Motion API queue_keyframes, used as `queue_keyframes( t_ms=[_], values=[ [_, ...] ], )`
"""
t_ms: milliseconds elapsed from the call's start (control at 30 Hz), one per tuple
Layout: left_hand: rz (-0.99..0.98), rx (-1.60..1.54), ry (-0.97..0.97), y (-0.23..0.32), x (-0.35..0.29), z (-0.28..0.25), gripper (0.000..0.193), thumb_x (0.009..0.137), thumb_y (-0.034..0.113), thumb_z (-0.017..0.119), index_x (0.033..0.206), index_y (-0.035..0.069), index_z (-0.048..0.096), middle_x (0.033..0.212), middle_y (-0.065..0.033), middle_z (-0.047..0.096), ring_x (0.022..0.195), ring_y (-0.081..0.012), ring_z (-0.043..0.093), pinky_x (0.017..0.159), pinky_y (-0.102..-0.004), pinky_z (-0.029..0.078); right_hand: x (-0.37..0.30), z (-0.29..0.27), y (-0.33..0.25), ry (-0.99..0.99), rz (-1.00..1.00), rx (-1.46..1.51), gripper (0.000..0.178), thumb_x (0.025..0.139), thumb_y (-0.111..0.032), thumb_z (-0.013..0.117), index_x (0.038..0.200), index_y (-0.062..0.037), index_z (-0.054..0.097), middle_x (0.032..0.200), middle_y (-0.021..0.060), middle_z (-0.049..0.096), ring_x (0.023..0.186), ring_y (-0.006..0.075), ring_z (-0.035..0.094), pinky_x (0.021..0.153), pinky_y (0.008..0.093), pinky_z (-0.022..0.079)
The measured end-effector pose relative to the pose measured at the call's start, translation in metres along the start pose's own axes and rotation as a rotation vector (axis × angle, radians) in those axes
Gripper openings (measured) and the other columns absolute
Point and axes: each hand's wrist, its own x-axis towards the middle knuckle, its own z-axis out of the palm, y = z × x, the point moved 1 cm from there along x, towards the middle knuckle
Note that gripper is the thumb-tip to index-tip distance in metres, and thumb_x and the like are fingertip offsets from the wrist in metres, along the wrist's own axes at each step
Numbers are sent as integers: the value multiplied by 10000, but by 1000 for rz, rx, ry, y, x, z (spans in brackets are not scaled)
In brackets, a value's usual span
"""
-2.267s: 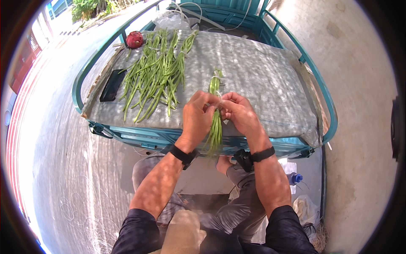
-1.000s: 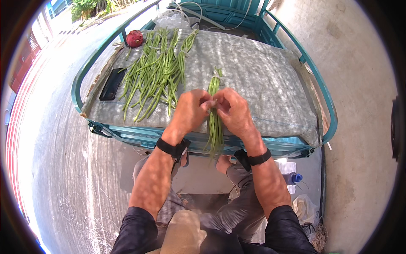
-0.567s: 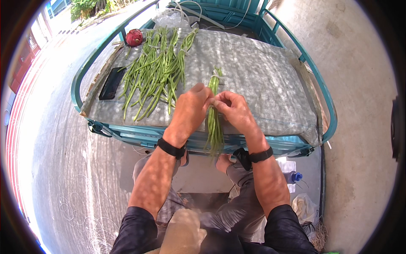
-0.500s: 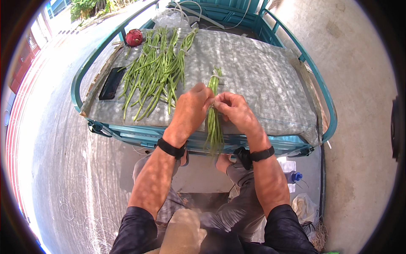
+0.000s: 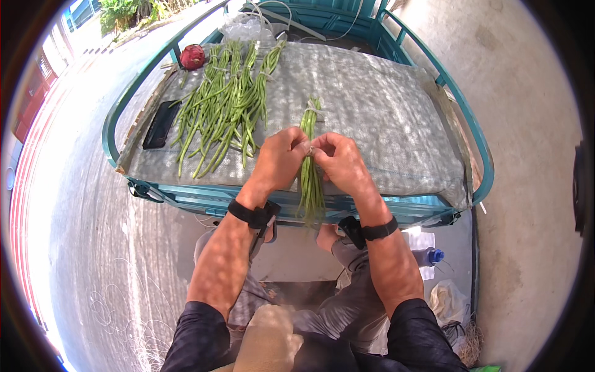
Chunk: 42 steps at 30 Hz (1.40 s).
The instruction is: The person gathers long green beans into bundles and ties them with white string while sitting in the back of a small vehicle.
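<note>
A bundle of green long beans (image 5: 312, 186) lies across the front edge of the grey woven cover, its lower ends hanging over. Near its top, a pale tie (image 5: 315, 111) circles the beans. My left hand (image 5: 281, 157) and my right hand (image 5: 342, 162) meet over the bundle's middle, fingertips nearly touching. Each pinches with thumb and forefinger at a thin pale string (image 5: 311, 150), only a speck of which shows between them. To the left, several more tied bundles of long beans (image 5: 226, 105) lie side by side.
The grey cover (image 5: 372, 105) spreads over a teal cart bed with side rails (image 5: 468, 118). A dark phone (image 5: 161, 124) and a red round fruit (image 5: 193, 57) lie at its left. Clear plastic bags (image 5: 245, 28) sit behind. A blue-capped bottle (image 5: 429, 256) stands low right.
My hands stay at the bundle's middle, and both have shifted slightly. My left wrist has turned, showing more of the device on its strap. The whole view has moved a little.
</note>
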Motion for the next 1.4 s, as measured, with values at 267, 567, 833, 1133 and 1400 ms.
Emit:
queue_keyframes(
  t_ms=[267, 567, 833, 1133, 1400],
  values=[
    [-351, -428, -148, 5, 3, -6, 117, 971, 199, 631, 942, 87, 647, 781, 62, 540, 647, -43, 436, 568, -225, 337, 1, 0, 4, 79, -217, -131, 115, 912, -77, 710, 944, 6, 637, 766, 45, 657, 667, 104, 645, 497, 276, 543],
    [-333, -440, -175, 2, 3, -8, 145, 968, 222, 646, 934, 82, 647, 767, 55, 556, 635, -47, 463, 569, -226, 369, -3, 0, -5, 2, -84, -54, 194, 849, -132, 748, 906, 26, 652, 803, 131, 697, 744, 211, 685, 689, 369, 555],
    [-325, -408, -208, 2, 2, -15, 172, 970, 210, 664, 989, 39, 671, 832, 12, 642, 660, -65, 570, 617, -232, 464, -2, -2, -7, -48, 1, 31, 178, 885, -137, 734, 880, 14, 639, 755, 73, 660, 664, 139, 657, 540, 301, 564],
    [-191, -302, -209, 5, 0, -23, 182, 950, 157, 692, 1005, -16, 697, 798, -31, 696, 655, -89, 665, 597, -245, 499, -3, -11, -5, -162, 3, 139, 132, 879, -91, 680, 838, 10, 604, 726, 52, 635, 631, 110, 638, 530, 283, 568],
    [-74, -53, -5, 8, -5, -15, 98, 916, 60, 679, 932, -35, 690, 728, -144, 685, 618, -213, 688, 593, -342, 538, -2, -30, 2, -279, -15, -7, 162, 837, -127, 684, 777, 3, 608, 715, 34, 637, 616, 119, 632, 569, 307, 505]
  ],
)
